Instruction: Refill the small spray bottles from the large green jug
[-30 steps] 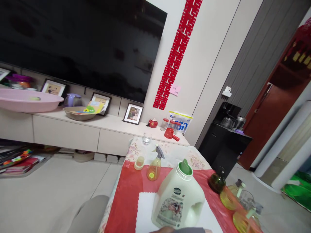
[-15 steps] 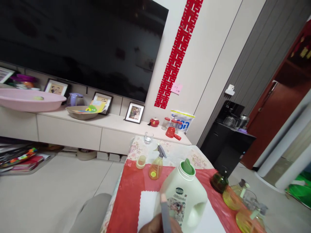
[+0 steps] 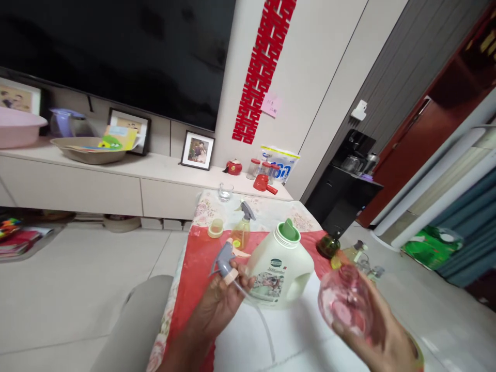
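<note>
My left hand is closed on a grey spray nozzle head with a pink collar; its clear dip tube trails down over the table. My right hand grips a round, clear pink glass bottle, held up without a top. Between the hands stands a white detergent jug with a green cap, on a white cloth over the red table cover.
Behind the jug stand a yellow spray bottle, a small cap, a drinking glass, a dark green bottle and more spray bottles at right. A TV cabinet with photo frames lies beyond. My knee is at lower left.
Both hands have risen into view: the left brought up the nozzle head, the right the pink bottle. The camera has swung to the right and tilted down.
</note>
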`<state>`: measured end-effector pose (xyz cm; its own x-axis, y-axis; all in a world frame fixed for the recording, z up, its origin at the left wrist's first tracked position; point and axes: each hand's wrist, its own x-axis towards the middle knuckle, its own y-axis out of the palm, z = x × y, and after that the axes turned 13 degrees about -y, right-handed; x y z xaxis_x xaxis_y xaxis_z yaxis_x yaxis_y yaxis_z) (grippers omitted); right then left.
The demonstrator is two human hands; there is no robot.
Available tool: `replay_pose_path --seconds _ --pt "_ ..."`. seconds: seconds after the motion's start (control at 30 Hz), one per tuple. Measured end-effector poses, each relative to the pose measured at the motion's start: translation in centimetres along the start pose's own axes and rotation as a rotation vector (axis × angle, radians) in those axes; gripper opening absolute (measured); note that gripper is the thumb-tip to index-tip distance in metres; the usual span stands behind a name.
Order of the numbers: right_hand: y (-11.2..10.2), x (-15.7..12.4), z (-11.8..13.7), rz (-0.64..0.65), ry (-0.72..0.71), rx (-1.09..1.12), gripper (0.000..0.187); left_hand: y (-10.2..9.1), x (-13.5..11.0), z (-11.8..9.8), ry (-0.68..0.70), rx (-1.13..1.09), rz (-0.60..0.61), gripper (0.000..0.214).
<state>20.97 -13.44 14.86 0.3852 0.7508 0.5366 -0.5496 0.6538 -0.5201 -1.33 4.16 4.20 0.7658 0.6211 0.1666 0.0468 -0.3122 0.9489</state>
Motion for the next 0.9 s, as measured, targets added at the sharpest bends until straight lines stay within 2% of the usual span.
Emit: replay_pose_path --seconds 0.07,0.13,0.2,0.3,0.57,0.9 --pt "-1.2 3.2 0.1 0.053 -0.145 -0.232 0.083 -1.6 0.0 1.2 -0.076 -0.007 -0.007 0.043" --pt "-1.8 6.2 0.2 0.100 -0.356 -0.377 0.080 -2.3 -0.2 1.8 -0.132 -0.005 -0.044 0.045" --pt "-1.7 8.6 0.5 0.127 -0.529 -0.479 0.075 -2.6 -0.4 1.8 -0.152 -0.004 -0.087 0.046" --pt "-1.1 10.9 1.0 0.158 -0.686 -0.612 0.070 -2.7 -0.5 1.3 -0.140 0.000 -0.105 0.051" --pt "-0.4 13.2 2.7 0.311 -0.893 -0.956 0.068 -3.9 -0.1 1.0 -0.078 0.122 -0.042 0.041" --pt "-0.4 14.2 5.4 0.361 -0.989 -1.193 0.071 -3.7 -0.3 0.9 -0.117 0.119 -0.071 0.050"
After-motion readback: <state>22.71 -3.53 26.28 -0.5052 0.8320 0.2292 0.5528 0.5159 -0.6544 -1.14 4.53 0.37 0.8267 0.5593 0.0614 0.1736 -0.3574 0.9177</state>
